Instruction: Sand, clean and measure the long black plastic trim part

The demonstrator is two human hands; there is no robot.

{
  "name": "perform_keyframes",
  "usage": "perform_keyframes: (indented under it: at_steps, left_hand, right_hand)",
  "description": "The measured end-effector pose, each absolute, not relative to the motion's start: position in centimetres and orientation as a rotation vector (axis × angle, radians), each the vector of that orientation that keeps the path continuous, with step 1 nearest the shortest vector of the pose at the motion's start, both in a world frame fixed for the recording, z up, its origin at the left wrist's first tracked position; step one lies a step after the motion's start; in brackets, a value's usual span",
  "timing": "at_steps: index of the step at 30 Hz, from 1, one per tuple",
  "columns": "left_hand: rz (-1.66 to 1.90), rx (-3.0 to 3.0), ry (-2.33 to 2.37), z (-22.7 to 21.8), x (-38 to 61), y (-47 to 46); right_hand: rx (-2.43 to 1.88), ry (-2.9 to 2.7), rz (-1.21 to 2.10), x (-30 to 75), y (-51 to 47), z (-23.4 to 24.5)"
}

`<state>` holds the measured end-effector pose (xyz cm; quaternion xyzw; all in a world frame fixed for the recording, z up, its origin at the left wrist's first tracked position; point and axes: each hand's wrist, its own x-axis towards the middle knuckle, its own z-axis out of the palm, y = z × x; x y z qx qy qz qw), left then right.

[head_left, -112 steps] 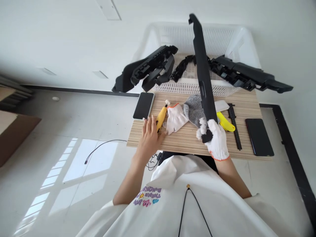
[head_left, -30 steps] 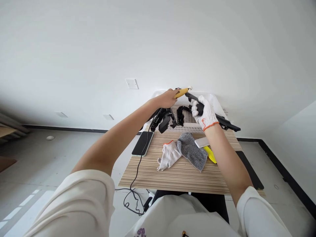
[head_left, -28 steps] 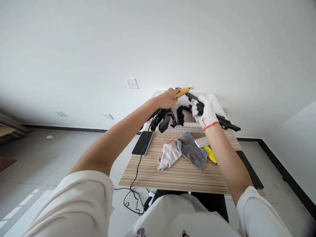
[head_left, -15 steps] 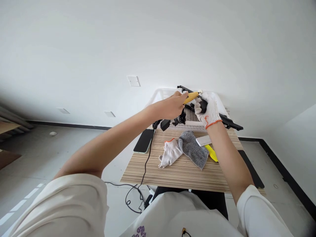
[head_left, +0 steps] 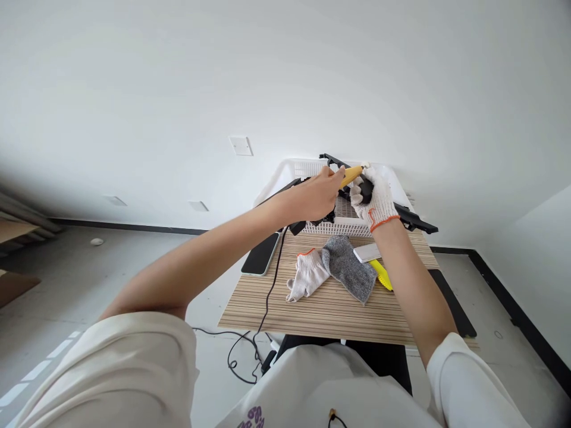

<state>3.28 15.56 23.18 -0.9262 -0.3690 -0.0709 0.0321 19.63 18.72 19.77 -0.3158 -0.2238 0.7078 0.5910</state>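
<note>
My left hand [head_left: 322, 193], bare, is closed around a slim yellow-handled tool [head_left: 352, 176]. The tool's far end meets the fingertips of my right hand [head_left: 378, 196], so its tip is hard to make out. A white knit glove with an orange cuff covers that right hand. Its fingers are wrapped around a black plastic part [head_left: 366, 191], whose full shape is partly hidden by the glove. Both hands are above a white plastic basket [head_left: 352, 227] holding several black plastic pieces [head_left: 332, 159].
On the wood-striped table [head_left: 330, 321] lie a white glove [head_left: 307, 274], a grey cloth item [head_left: 350, 270], a white block [head_left: 366, 253] and a yellow tool [head_left: 382, 274]. A phone [head_left: 261, 254] sits at left, beside a black cable [head_left: 269, 297]. A dark flat panel [head_left: 452, 303] is at right.
My left hand has shifted slightly right, bringing the yellow tool's end closer to my gloved fingers. The cable on the table has shifted a little right. My right hand stays nearly in place.
</note>
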Motion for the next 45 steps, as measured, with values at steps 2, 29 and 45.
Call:
perform_keyframes:
  at_steps: [2,29,45]
  left_hand:
    - [-0.228,-2.859,-1.181,22.9,3.5,16.0]
    - [-0.297,-2.712,-1.752,21.0,3.7,20.1]
    - [-0.408,-2.708,-1.725,19.8,3.8,22.7]
  right_hand:
    - [-0.721,-0.517,1.655,19.6,18.6,19.8]
    - [-0.745,-0.434,1.711,19.4,18.1,20.1]
    - [-0.762,-0.428,1.677,19.2,18.0,20.1]
